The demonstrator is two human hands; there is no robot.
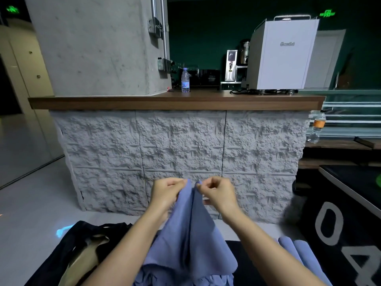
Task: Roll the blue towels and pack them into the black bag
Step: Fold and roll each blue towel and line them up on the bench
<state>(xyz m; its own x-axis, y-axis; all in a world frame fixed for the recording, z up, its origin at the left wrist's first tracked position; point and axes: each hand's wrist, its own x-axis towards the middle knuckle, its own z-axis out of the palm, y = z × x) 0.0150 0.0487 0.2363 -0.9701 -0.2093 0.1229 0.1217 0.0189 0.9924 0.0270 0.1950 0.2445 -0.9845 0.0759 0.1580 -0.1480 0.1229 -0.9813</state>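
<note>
Two hands are working in the single head view: the left hand (167,193) and the right hand (218,193) are each pinching a top corner of a blue towel (191,234), fingers curled closed on the cloth, holding it up so it is hanging in front of the person. The two corners are sitting almost together, so the towel is drooping in a long soft fold down toward a crumpled heap of more blue cloth (181,279) at the bottom edge.

As for progress, rolled towels (299,250) are lying side by side on the dark mat to the right, smooth tube shapes, so I judge part of the rolling is done. The black bag (82,244) is slumping open at lower left, showing a tan lining, and no blue is showing inside it, so packing looks not yet begun.

Thin, matte woven cloth is creasing easily. Behind the hands a rough grey stone-textured wall is carrying a wooden bench (175,102), with a plastic water bottle (185,80) and a white machine (284,56) on top.
</note>
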